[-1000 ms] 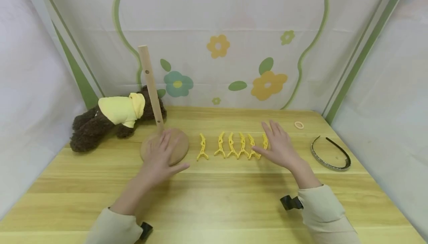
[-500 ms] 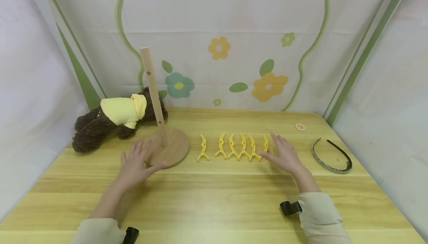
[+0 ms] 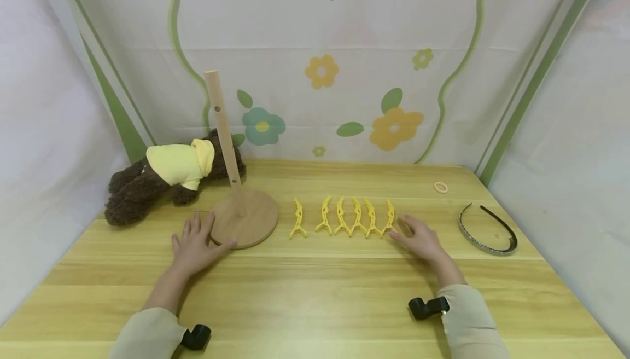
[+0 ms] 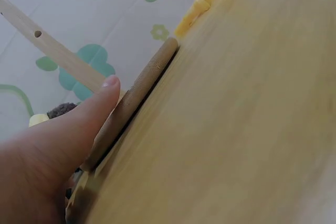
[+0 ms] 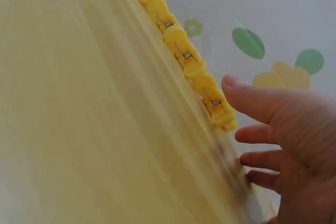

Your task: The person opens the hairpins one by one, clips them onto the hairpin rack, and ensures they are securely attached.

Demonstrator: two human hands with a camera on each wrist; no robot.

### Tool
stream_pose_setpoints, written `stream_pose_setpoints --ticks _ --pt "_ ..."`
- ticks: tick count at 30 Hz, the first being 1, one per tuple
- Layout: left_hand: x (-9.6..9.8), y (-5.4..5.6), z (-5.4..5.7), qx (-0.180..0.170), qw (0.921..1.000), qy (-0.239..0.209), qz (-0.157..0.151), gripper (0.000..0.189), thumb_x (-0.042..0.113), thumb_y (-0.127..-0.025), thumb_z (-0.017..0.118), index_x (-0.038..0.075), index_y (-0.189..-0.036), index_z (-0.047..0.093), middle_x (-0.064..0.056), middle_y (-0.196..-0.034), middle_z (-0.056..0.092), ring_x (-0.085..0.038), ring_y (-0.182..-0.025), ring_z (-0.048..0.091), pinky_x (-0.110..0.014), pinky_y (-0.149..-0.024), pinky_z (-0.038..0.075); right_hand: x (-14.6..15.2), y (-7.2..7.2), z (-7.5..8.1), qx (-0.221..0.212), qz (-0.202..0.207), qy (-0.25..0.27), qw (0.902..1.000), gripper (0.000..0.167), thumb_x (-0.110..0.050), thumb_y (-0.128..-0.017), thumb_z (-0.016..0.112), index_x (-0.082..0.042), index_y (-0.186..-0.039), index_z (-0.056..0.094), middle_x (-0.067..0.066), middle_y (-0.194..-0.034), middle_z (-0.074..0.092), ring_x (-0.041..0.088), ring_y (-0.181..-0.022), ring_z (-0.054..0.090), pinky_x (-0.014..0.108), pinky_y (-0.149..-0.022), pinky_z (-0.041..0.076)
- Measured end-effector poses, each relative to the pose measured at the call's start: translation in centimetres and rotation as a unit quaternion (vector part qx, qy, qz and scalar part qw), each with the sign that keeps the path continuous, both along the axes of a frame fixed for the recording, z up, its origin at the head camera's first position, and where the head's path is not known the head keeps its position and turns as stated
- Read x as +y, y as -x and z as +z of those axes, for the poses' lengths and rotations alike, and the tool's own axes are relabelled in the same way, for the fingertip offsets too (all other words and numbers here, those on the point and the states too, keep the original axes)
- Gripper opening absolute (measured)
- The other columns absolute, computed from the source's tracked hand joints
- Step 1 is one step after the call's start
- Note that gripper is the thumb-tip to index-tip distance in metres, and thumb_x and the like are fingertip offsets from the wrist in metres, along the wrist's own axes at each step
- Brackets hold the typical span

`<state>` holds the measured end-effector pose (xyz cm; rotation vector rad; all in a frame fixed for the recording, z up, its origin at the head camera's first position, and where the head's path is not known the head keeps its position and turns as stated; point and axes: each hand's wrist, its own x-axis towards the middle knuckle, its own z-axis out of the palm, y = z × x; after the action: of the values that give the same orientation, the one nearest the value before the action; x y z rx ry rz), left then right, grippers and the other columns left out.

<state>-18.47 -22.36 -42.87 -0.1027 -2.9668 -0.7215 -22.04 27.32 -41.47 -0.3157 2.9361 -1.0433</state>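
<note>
Both forearms reach forward over the wooden counter (image 3: 315, 293), palms down. The left hand (image 3: 194, 247) lies flat with fingers spread and relaxed, its grip open and holding nothing; the thumb lies against the edge of the round wooden stand base (image 3: 244, 218), from which a post (image 3: 222, 129) rises. The right hand (image 3: 420, 241) also rests flat with straight fingers, grip open, its thumb tip just beside the rightmost clip in the row of yellow hair clips (image 3: 344, 218), which lies at mid-counter between the two hands.
</note>
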Motion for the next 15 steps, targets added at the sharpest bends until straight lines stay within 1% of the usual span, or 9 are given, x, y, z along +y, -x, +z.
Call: stream_pose_setpoints --ticks 4,9,11,13,15 --pt "0.1 -0.1 -0.1 -0.004 0.9999 0.016 0.001 0.094 0.065 -0.072 0.047 0.009 -0.14 0.013 -0.033 -0.135 0.004 -0.049 -0.121 -0.004 -0.067 -0.083 -0.009 0.4 0.1 -0.8 0.028 -0.02 -0.009 0.9993 0.057 -0.039 -0.08 0.058 0.002 -0.119 0.05 0.025 -0.129 0.033 0.044 -0.117 0.026 0.064 -0.087 0.003" --pt "0.3 -0.2 0.2 -0.006 0.9997 0.023 0.001 0.093 0.065 -0.073 0.047 0.009 -0.139 0.015 -0.033 -0.135 0.006 -0.049 -0.121 -0.002 -0.066 -0.083 -0.008 0.6 0.0 -1.0 0.054 -0.031 -0.009 0.998 0.037 -0.025 -0.084 0.057 0.0 -0.112 0.056 0.023 -0.126 0.039 0.044 -0.115 0.03 0.066 -0.086 0.003" --pt "0.4 -0.3 0.2 -0.005 0.9997 0.023 0.002 0.092 0.065 -0.073 0.047 0.009 -0.139 0.015 -0.033 -0.135 0.007 -0.049 -0.121 -0.001 -0.067 -0.083 -0.008 0.6 0.1 -1.1 0.062 -0.033 -0.009 0.9975 0.033 -0.02 -0.085 0.055 0.001 -0.11 0.057 0.022 -0.125 0.041 0.045 -0.113 0.032 0.065 -0.086 0.006" --pt "0.4 -0.3 0.2 -0.004 0.9997 0.023 0.002 0.092 0.065 -0.073 0.047 0.009 -0.139 0.016 -0.032 -0.135 0.008 -0.049 -0.121 -0.001 -0.067 -0.083 -0.007 0.6 0.2 -1.1 0.07 -0.037 -0.009 0.9968 0.033 -0.021 -0.086 0.054 0.001 -0.109 0.058 0.022 -0.124 0.042 0.044 -0.113 0.033 0.065 -0.086 0.007" --pt "0.4 -0.3 0.2 -0.003 0.9997 0.023 0.002 0.092 0.065 -0.073 0.047 0.009 -0.139 0.017 -0.032 -0.135 0.008 -0.049 -0.121 0.0 -0.067 -0.083 -0.007 0.4 0.3 -1.3 0.075 -0.045 -0.012 0.9961 0.039 -0.029 -0.085 0.054 0.001 -0.11 0.058 0.021 -0.123 0.043 0.043 -0.112 0.034 0.063 -0.086 0.009"
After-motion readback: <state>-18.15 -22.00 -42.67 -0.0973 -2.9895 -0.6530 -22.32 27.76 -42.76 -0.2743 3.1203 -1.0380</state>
